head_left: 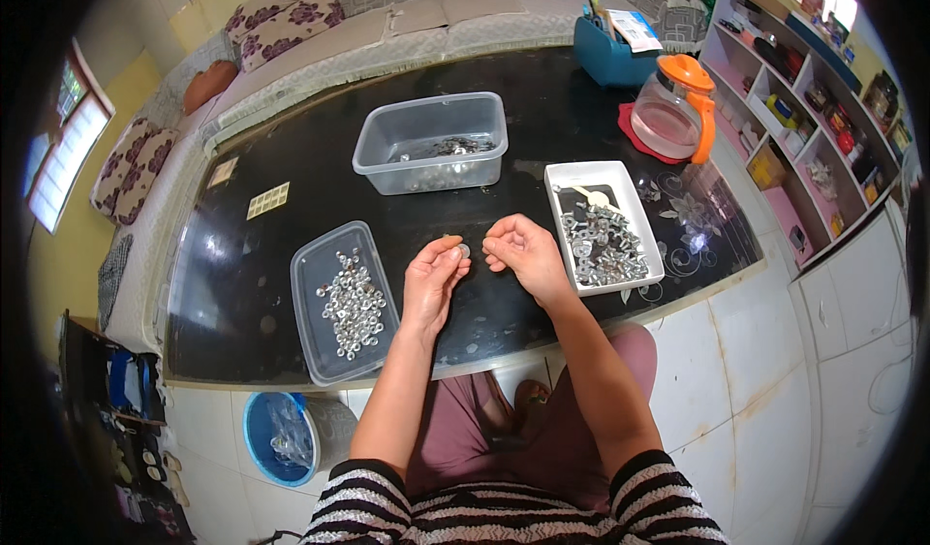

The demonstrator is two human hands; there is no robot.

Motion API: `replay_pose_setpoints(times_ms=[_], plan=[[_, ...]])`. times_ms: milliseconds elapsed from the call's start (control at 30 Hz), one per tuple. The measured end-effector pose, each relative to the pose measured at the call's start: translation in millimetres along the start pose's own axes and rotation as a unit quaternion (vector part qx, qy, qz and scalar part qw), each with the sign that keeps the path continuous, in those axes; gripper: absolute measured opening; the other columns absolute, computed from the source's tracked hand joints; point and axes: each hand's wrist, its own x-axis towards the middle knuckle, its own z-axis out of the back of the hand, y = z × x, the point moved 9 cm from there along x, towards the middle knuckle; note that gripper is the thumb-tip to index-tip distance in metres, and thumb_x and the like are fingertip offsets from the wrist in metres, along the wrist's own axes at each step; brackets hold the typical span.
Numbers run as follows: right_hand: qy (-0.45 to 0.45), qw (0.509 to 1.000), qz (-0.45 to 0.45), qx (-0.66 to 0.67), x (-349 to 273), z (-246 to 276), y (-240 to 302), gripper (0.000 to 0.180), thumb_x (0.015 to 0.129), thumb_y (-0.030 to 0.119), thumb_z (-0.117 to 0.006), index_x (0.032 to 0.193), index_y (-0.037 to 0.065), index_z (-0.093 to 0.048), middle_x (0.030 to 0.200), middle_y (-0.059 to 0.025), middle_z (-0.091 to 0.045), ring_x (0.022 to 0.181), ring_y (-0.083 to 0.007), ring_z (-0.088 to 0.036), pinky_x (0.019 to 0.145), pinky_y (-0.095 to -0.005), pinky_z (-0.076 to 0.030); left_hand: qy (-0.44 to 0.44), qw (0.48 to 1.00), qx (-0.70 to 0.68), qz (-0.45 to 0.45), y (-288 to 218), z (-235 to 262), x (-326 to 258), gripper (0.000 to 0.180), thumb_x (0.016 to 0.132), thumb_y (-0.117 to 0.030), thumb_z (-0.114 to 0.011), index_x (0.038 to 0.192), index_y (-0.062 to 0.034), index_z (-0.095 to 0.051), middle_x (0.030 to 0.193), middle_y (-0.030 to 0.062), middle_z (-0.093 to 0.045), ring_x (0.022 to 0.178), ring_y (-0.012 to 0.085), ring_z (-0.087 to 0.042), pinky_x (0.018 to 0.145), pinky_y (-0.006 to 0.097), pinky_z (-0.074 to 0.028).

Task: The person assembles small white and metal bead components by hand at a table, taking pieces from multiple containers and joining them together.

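**Black glossy tabletop, one small silvery round disc above it**

We have the disc at the fingertips of our left hand, pinched by its edge between thumb and forefinger. It sits on that hand's inner side, directly left of our right hand, with a narrow gap between. So the left hand is the nearer one, already grasping it. Being round, the disc shows us no long axis. Our right fingers curl in toward the thumb; we cannot tell whether they grip something tiny.

Outward from there, beside our left hand lies a shallow translucent plastic tray of small silvery round pieces. Right of our right hand stands a white rectangular tray heaped with mixed silvery metal hardware. Beyond both hands is a deep clear plastic tub.
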Motion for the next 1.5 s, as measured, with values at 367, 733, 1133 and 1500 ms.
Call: replay_pose_setpoints(times_ms=[367,733,1133,1500], plan=[[0.019,0.993,-0.098,0.068,2,-23,-28,0.01,0.074,0.005,-0.058,0.08,-0.001,-0.054,0.071,-0.0042,-0.056,0.064,-0.0081,-0.054,0.059,-0.0184,-0.043,0.013,0.996,-0.09,0.002,14,10,2,0.016,0.078,-0.006,-0.054,0.093,-0.0009,-0.054,0.079,0.0043,-0.057,0.07,0.0086,-0.055,0.066,0.02,-0.045],[0.038,0.997,-0.071,0.012,1,-24,-28,0.009,0.075,0.001,-0.055,0.082,-0.002,-0.054,0.073,-0.0048,-0.056,0.064,-0.0086,-0.053,0.06,-0.0191,-0.044,0.002,0.996,-0.088,-0.001,15,12,2,0.016,0.079,-0.007,-0.053,0.093,-0.0003,-0.055,0.081,0.0047,-0.058,0.071,0.0089,-0.055,0.066,0.021,-0.044],[0.03,0.998,-0.06,0.013,0,-24,-27,0.006,0.074,-0.001,-0.055,0.08,-0.001,-0.053,0.071,-0.0049,-0.057,0.063,-0.0091,-0.054,0.059,-0.0186,-0.044,0.024,0.998,-0.04,-0.038,14,7,2,0.018,0.081,-0.008,-0.05,0.095,0.0016,-0.054,0.08,0.0046,-0.058,0.069,0.0083,-0.053,0.065,0.019,-0.043],[0.04,0.981,-0.137,0.128,-2,-30,-48,0.009,0.077,0.005,-0.055,0.085,0.001,-0.052,0.073,-0.004,-0.056,0.063,-0.0095,-0.055,0.061,-0.0193,-0.046,-0.034,0.975,0.145,-0.164,-8,12,-4,0.018,0.077,-0.007,-0.056,0.093,0.0007,-0.059,0.083,0.001,-0.048,0.072,0.0063,-0.047,0.064,0.017,-0.039]])
